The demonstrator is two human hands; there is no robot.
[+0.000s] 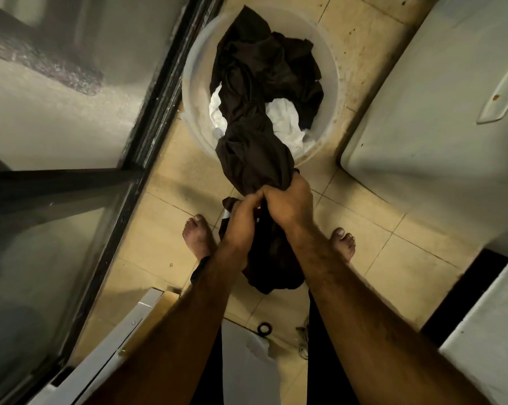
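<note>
Both arms reach down with the left hand (242, 222) and right hand (287, 204) touching, each clenched on a dark garment (255, 159). It trails from the clear tub's (331, 92) near rim. The tiled floor (372, 229) strip is narrow between the glass door frame (124, 182) and a white appliance (439, 112).

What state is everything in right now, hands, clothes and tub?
Round translucent plastic tub: upright on tiled floor, holding laundry.
White crumpled cloth: in the tub.
Left hand: grips dark brown cloth garment.
Right hand: grips the same garment.
Garment: bunched, stretched from tub to hands.
</note>
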